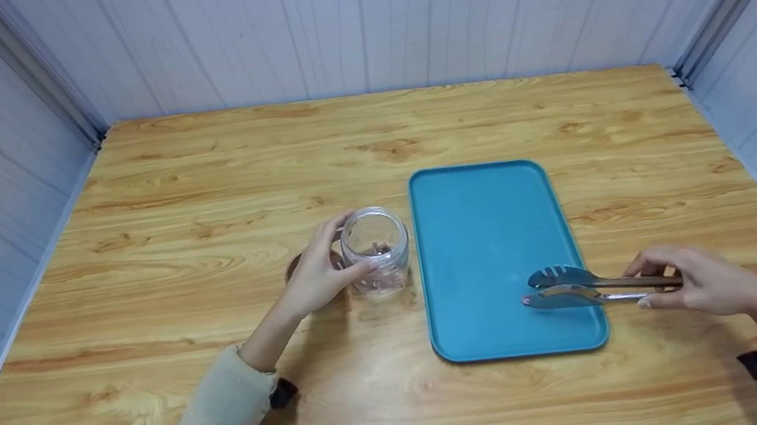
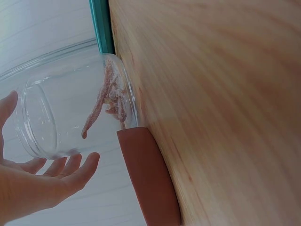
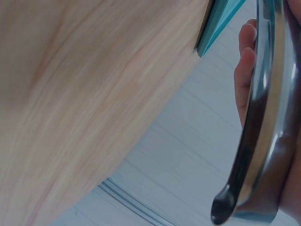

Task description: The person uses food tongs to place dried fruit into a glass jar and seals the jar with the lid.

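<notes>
A clear jar (image 1: 379, 262) stands upright on the table, left of the tray. My left hand (image 1: 323, 271) holds it near its rim, thumb in front and fingers around the side. In the left wrist view, several thin, pinkish-brown strips (image 2: 113, 94) lie at the jar's bottom, one leaning up the wall. My right hand (image 1: 697, 280) grips metal tongs (image 1: 588, 289) by the handle, their heads over the tray's lower right part. A small pinkish bit (image 1: 527, 301) shows at the tip of the tongs. The right wrist view has the tongs' handle (image 3: 265, 117) close up.
A blue-green tray (image 1: 483, 226) lies right of the jar. Just left of the jar, partly behind my left hand, is a round reddish-brown lid (image 2: 150, 176). The wood-grain table (image 1: 227, 168) is bounded by white panelled walls (image 1: 333, 22) at the back and sides.
</notes>
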`<state>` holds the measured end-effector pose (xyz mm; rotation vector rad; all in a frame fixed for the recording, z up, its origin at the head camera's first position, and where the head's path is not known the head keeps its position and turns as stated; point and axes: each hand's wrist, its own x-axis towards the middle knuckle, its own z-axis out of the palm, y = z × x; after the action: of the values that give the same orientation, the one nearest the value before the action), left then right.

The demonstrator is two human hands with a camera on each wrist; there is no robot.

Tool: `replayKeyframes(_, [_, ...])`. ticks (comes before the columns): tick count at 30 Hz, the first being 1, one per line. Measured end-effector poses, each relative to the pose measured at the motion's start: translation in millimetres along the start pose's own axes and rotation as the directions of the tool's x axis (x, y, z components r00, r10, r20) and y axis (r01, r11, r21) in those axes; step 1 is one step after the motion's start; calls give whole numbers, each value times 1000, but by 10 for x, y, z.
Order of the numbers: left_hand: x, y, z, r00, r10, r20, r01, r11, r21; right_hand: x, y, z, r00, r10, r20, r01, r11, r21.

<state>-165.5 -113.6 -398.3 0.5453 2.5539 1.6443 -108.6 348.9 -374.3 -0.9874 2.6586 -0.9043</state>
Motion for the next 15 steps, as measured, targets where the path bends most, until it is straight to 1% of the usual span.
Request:
replayKeyframes(4, [1, 3, -2, 1000, -4, -3, 4, 1000, 11, -48, 194, 45, 1000, 18, 21, -18, 1000, 8])
replayKeyframes(6, [2, 4, -3, 1000, -5, -5, 5, 1000, 12, -58, 248, 59, 999, 25, 32, -26, 999, 23])
replayKeyframes(8, [4, 2, -3, 1000, -6, -5, 6, 1000, 11, -61, 270, 68, 999, 24, 36, -26, 999, 38])
replayKeyframes(12, [-6, 20, -7, 1000, -3, 4, 3, 1000, 1, -52, 257, 84, 1000, -6, 18, 5, 999, 42])
replayKeyframes(13, [-12, 36, -10, 1000, -2, 5, 2, 1000, -3, -50, 252, 88, 1000, -13, 14, 13, 999, 40])
replayKeyframes(15, [-43, 143, -23, 1000, -5, 7, 5, 1000, -3, -44, 242, 94, 1000, -26, 6, 26, 999, 38])
